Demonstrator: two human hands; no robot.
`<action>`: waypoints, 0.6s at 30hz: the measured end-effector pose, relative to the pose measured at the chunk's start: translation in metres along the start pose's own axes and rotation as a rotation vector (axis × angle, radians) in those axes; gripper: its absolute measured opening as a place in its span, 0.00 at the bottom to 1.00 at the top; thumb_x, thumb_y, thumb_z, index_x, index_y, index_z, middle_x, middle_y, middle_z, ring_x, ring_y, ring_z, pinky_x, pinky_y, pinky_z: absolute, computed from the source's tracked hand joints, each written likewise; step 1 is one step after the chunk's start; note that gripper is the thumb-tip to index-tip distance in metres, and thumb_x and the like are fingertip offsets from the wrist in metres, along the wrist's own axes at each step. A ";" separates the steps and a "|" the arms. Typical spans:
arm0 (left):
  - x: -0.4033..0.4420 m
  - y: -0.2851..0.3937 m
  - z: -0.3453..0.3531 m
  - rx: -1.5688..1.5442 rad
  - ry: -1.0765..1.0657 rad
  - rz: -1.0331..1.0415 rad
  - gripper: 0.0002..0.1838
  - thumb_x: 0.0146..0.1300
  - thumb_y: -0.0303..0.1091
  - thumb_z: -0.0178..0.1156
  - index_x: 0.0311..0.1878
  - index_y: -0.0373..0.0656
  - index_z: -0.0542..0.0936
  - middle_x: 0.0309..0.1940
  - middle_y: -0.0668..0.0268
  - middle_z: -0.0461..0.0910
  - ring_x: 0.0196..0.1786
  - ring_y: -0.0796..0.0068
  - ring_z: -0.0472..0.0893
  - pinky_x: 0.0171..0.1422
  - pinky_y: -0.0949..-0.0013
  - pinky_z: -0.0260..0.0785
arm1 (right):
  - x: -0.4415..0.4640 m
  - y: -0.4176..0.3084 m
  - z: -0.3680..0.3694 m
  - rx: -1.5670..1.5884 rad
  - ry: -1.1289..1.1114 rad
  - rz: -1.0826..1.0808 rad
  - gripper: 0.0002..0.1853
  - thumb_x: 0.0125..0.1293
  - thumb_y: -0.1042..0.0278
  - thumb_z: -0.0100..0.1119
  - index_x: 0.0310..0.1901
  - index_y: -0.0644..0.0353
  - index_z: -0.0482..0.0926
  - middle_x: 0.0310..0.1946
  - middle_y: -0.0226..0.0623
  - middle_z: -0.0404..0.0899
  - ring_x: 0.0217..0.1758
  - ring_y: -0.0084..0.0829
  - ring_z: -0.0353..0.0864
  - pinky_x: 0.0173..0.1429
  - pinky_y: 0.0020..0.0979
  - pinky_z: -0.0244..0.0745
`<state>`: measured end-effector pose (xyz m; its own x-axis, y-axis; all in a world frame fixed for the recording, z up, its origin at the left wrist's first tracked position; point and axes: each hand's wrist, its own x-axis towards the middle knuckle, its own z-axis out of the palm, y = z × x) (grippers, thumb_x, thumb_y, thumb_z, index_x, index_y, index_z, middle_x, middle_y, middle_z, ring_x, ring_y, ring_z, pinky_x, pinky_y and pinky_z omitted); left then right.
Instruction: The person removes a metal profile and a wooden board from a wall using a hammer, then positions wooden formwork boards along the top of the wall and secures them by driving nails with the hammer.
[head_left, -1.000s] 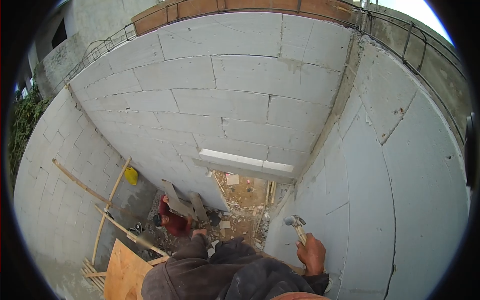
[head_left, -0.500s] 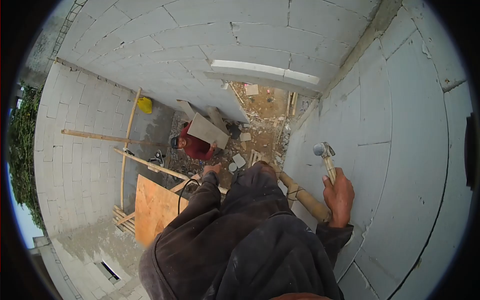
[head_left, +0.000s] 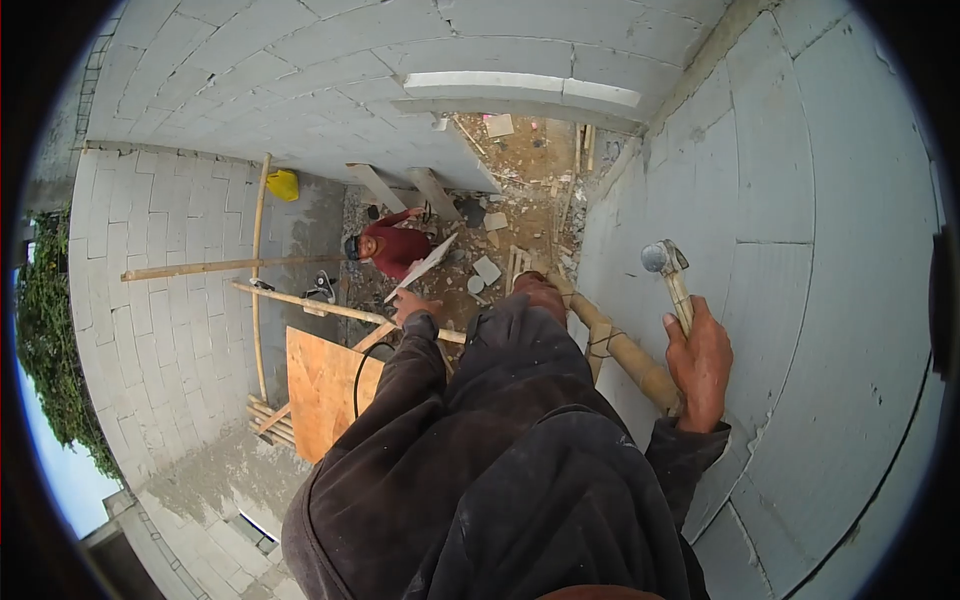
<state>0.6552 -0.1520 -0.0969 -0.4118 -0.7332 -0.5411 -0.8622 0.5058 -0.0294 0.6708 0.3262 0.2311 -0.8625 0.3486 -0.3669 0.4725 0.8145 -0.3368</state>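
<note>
hammer [head_left: 663, 258]: held in the right hand [head_left: 700, 360], head up, near the pale block wall [head_left: 860, 210]. right grip closed around the handle; the handle's lower end is hidden in the fist. left hand [head_left: 415, 308]: at the near end of a thin board [head_left: 428, 264]; whether its grip is wide, narrow or on the board cannot be told. the dark sleeves and clothing [head_left: 490, 440] cover much of the floor beneath; the black frame border cuts off the outer walls. compared with the earlier frame, the board has turned from broad face to nearly edge-on, and its end now lies by the left hand. a co-worker [head_left: 398, 248] in red is below, next to the board. ground [head_left: 545, 160]: brown, rubble-strewn. room: block walls, bamboo poles [head_left: 258, 225], an orange-brown plywood sheet [head_left: 322, 385], a yellow bag [head_left: 283, 185].
</note>
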 end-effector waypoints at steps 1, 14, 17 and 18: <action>0.002 -0.001 0.001 0.126 0.093 0.110 0.53 0.53 0.50 0.79 0.75 0.42 0.60 0.68 0.46 0.73 0.65 0.41 0.81 0.67 0.49 0.75 | 0.000 0.000 0.000 -0.004 -0.008 0.005 0.15 0.71 0.62 0.67 0.54 0.59 0.79 0.37 0.56 0.87 0.46 0.62 0.86 0.48 0.56 0.78; 0.039 -0.002 -0.030 0.568 0.096 0.409 0.38 0.54 0.41 0.77 0.69 0.55 0.72 0.65 0.56 0.73 0.66 0.47 0.79 0.68 0.47 0.72 | 0.003 -0.001 0.001 -0.026 -0.057 0.050 0.18 0.71 0.63 0.66 0.58 0.60 0.79 0.39 0.57 0.87 0.46 0.62 0.87 0.49 0.55 0.78; 0.051 0.003 -0.034 0.584 0.057 0.360 0.38 0.55 0.42 0.77 0.70 0.58 0.74 0.72 0.56 0.70 0.70 0.48 0.78 0.70 0.48 0.71 | 0.003 -0.002 0.001 -0.034 -0.062 0.061 0.18 0.71 0.63 0.66 0.58 0.60 0.79 0.38 0.57 0.87 0.46 0.62 0.87 0.48 0.55 0.78; 0.055 0.004 -0.035 0.589 0.044 0.343 0.40 0.54 0.43 0.78 0.71 0.58 0.73 0.75 0.56 0.69 0.71 0.48 0.77 0.71 0.48 0.70 | 0.004 -0.003 0.001 -0.035 -0.068 0.069 0.17 0.71 0.64 0.66 0.58 0.60 0.79 0.38 0.57 0.87 0.46 0.61 0.87 0.48 0.55 0.78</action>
<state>0.6188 -0.2065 -0.0972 -0.6556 -0.4987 -0.5671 -0.3810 0.8668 -0.3218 0.6664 0.3245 0.2300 -0.8130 0.3733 -0.4468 0.5228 0.8058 -0.2781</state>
